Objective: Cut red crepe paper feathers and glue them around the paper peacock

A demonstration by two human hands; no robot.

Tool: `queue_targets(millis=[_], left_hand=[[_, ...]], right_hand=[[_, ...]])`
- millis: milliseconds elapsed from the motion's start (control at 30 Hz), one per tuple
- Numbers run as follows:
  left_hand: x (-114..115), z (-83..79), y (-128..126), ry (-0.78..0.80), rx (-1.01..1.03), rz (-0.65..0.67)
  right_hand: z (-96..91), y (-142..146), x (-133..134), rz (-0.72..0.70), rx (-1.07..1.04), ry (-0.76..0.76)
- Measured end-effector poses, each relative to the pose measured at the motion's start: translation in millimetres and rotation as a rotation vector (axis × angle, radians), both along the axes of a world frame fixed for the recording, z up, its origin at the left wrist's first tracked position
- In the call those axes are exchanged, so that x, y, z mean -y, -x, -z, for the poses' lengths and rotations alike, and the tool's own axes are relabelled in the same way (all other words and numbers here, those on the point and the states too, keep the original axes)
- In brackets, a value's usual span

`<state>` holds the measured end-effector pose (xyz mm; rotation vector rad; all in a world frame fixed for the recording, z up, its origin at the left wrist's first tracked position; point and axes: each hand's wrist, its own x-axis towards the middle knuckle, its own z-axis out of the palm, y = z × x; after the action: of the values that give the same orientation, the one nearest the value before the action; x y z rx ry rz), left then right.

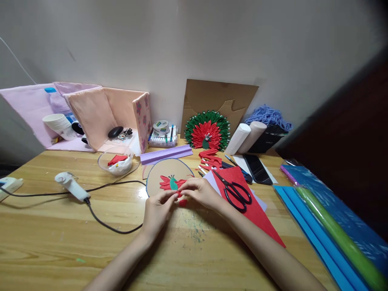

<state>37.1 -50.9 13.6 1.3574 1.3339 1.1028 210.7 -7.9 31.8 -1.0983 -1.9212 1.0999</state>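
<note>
Both hands meet over the near edge of a round cardboard disc with a dark blue rim. On the disc lie a green peacock-shaped piece and red petal-like pieces around it. My left hand pinches with thumb and forefinger at a small red piece. My right hand is closed in a pinch on the same red piece from the other side and hides part of the disc. Just below the fingertips a loose red petal lies on the table.
Black-handled scissors rest on red sheets at right. A glue gun with its black cord lies at left, near a clear bowl. Behind, a finished red-green peacock leans on cardboard. Rolled sheets line the right edge.
</note>
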Motion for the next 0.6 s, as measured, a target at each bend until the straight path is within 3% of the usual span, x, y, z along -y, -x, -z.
queue_targets(millis=[200, 600], left_hand=[[0.2, 2.7, 0.8, -0.052, -0.046, -0.002], [1.8, 5.0, 1.7, -0.105, -0.081, 0.008]], right_hand=[[3.1, -1.3, 0.2, -0.034, 0.073, -0.140], [0.7, -1.4, 1.5, -0.050, 0.124, -0.202]])
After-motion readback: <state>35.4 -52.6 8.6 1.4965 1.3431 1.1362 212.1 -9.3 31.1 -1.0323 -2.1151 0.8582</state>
